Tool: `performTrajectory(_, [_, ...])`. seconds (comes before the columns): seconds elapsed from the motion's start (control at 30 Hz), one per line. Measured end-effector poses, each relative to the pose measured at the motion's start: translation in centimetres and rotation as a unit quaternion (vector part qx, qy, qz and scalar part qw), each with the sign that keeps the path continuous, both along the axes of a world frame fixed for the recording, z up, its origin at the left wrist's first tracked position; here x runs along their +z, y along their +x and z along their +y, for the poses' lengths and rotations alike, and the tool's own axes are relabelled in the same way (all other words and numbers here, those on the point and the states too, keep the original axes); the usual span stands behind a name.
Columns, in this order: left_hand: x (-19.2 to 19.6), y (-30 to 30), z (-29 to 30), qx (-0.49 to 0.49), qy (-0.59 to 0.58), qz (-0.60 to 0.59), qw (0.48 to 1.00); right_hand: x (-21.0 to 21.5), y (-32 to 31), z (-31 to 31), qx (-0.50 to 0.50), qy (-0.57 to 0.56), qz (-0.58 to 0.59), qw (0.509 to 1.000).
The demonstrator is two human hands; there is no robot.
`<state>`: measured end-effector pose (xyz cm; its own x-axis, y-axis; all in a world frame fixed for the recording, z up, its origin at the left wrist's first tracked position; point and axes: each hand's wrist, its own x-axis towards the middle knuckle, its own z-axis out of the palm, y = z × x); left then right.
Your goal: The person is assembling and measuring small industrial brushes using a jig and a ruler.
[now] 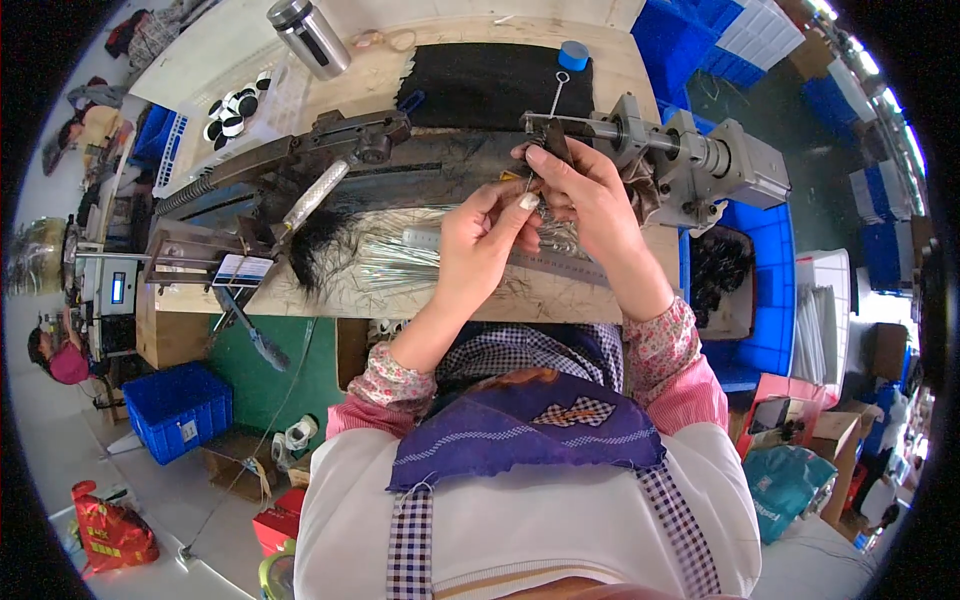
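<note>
In front of the machine's chuck, a thin metal wire (557,97) with a looped end stands above my fingers. My left hand (478,240) is closed, its thumb and fingers pinching the wire's lower part. My right hand (592,200) is closed around the same spot, gripping a dark flat strip (559,141) beside the wire; I cannot tell whether it is bristles or a blade. Where wire and strip meet is hidden by my fingers. Under my hands lies a bundle of loose silvery wires (395,262), with a steel ruler (560,264) near it.
The grey machine (690,150) stands at the right, a lever arm (300,150) at the left. Black bristles (318,245) litter the table. Behind are a black mat (470,85), a blue round lid (573,55), a steel flask (310,40) and a crate of rolls (275,110).
</note>
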<state>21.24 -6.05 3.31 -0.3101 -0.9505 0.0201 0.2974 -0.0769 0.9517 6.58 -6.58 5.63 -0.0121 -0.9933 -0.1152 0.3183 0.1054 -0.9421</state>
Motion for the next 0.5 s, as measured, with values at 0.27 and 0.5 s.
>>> performTrajectory(0.27, [-0.8,0.3,-0.8,0.066,-0.133,-0.099,0.984,-1.2,-1.1,0.9,0.010,-0.052,-0.097,0.994])
performTrajectory(0.5, [-0.7,-0.1,-0.8,0.123,-0.166,-0.112,0.972,-1.3,0.3,3.7,-0.037,-0.121,0.255,0.959])
